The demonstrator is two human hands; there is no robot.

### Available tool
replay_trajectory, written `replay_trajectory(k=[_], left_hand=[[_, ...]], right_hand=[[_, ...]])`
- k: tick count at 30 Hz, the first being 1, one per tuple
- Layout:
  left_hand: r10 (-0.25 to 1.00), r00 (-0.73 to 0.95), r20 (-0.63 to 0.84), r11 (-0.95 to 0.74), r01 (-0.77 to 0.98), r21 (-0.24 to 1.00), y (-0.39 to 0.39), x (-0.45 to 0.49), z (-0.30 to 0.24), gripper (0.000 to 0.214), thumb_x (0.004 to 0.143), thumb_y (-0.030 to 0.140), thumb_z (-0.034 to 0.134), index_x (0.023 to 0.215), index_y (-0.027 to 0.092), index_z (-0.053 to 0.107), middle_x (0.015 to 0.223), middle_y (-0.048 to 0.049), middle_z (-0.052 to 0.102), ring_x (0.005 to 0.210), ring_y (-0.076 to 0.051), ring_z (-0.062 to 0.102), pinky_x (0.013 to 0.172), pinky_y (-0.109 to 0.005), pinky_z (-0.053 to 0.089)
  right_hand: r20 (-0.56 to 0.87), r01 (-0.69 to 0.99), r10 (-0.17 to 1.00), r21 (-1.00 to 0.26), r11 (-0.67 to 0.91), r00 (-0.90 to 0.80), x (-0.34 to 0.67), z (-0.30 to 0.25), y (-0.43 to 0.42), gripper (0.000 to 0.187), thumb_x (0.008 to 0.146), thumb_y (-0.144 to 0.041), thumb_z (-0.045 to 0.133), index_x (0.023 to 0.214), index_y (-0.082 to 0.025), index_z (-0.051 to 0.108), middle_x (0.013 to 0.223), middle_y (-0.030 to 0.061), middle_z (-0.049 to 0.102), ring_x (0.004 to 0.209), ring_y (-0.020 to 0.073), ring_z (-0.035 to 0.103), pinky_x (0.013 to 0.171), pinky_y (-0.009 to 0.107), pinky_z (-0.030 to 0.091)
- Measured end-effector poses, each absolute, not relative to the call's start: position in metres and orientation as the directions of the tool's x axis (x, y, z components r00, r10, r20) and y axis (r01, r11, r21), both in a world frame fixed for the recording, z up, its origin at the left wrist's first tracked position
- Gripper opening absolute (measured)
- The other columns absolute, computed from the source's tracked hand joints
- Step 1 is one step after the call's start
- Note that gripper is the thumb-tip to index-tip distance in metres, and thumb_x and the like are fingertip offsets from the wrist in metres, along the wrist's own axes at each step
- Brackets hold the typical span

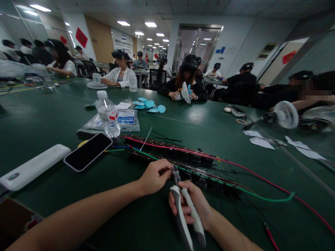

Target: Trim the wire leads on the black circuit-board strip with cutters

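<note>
Pliers (178, 205) with white and grey handles are in my right hand (196, 200), fingers wrapped around the grips and jaws pointing away from me. At the jaws, my left hand (156, 176) is closed in a pinch; what its fingertips hold is too small and hidden to name. Just beyond both hands lie two long black slotted strips (193, 158), side by side on the table. A green wire (272, 199) runs along the nearer strip, and a red wire (251, 170) passes over the farther one. A thin white cable tie (146, 138) sticks up between them.
On the left are a phone (88, 151), a white elongated device (36, 166) and a water bottle (108, 115) beside plastic bags (128, 118). Blue fan blades (149, 104) lie farther back. A small fan (285, 115) stands right. Several people sit around, one across the green table (209, 127).
</note>
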State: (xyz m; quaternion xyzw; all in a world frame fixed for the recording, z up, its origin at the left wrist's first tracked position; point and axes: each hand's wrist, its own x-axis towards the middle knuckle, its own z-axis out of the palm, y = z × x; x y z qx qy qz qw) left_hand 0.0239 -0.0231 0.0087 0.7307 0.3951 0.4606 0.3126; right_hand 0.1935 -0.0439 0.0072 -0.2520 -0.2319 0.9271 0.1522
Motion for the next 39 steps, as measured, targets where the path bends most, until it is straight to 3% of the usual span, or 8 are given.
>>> replay_trajectory(k=[10, 22, 39], left_hand=[[0.853, 0.208, 0.478, -0.518, 0.438, 0.735, -0.0259, 0.0306, 0.0051, 0.013, 0.078, 0.005, 0.048, 0.072, 0.015, 0.054, 0.072, -0.002, 0.057, 0.068, -0.013, 0.053, 0.065, -0.024, 0.042], [0.851, 0.191, 0.489, -0.523, 0.373, 0.766, -0.0243, 0.0272, 0.005, 0.013, 0.085, 0.012, 0.044, 0.079, 0.015, 0.056, 0.071, -0.0013, 0.055, 0.066, -0.012, 0.053, 0.065, -0.024, 0.043], [0.852, 0.201, 0.483, -0.523, 0.357, 0.774, -0.0255, 0.0263, 0.0043, 0.015, 0.085, 0.012, 0.044, 0.081, 0.014, 0.058, 0.072, -0.0021, 0.057, 0.066, -0.013, 0.054, 0.065, -0.025, 0.043]], right_hand=[[-0.479, -0.223, 0.484, -0.502, -0.835, -0.732, 0.188, 0.0122, -0.0513, 0.047, 0.081, -0.045, 0.035, 0.073, -0.007, 0.061, 0.06, 0.0118, 0.063, 0.032, 0.0027, 0.022, 0.03, 0.016, 0.02], [-0.341, -0.221, 0.431, -0.509, -0.832, -0.836, 0.1894, 0.0068, -0.0501, 0.05, 0.08, -0.046, 0.033, 0.083, -0.004, 0.061, 0.07, 0.0158, 0.065, 0.035, 0.0052, 0.03, 0.034, 0.019, 0.032], [-0.323, -0.195, 0.382, -0.484, -0.853, -0.866, 0.1953, 0.0034, -0.0474, 0.052, 0.081, -0.048, 0.033, 0.077, -0.004, 0.061, 0.063, 0.013, 0.062, 0.036, 0.0034, 0.023, 0.032, 0.016, 0.017]])
